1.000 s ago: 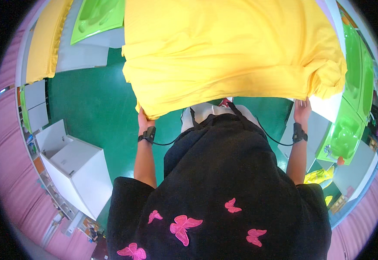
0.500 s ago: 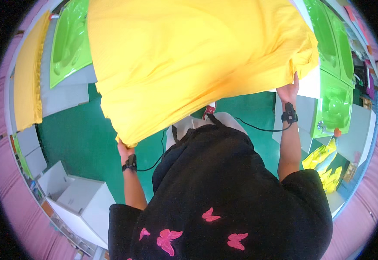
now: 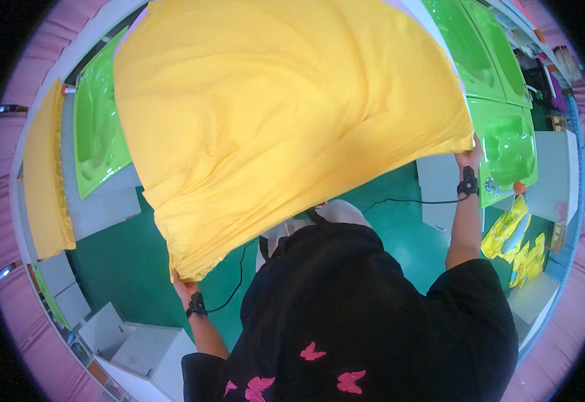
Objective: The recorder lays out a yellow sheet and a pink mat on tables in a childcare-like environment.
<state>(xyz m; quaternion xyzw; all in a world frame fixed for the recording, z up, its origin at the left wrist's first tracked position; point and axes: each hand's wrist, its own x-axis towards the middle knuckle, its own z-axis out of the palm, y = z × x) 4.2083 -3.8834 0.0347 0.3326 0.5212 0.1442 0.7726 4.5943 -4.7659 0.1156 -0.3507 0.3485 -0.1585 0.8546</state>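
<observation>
A wide yellow sheet (image 3: 292, 114) spreads out in front of me, creased across its middle. A narrow white and pale lilac strip shows from under its upper right edge. My left hand (image 3: 185, 288) is closed on its near left corner, where the cloth bunches up. At the right corner my right hand (image 3: 470, 158) grips the sheet's edge, its fingers partly hidden by the cloth. The near edge hangs slanting between my two hands. Both wrists wear black bands with a cable.
Green moulded basins stand at the left (image 3: 98, 127) and the right (image 3: 507, 144). A second yellow cloth (image 3: 43, 181) covers a surface at the far left. An opened white cabinet (image 3: 145, 352) is at lower left, yellow patterned fabric (image 3: 507, 234) at right. The floor (image 3: 400, 248) is green.
The sheet's left side has come lower and nearer to me along with my left hand. My right hand has shifted slightly right and down, and the cloth looks more stretched.
</observation>
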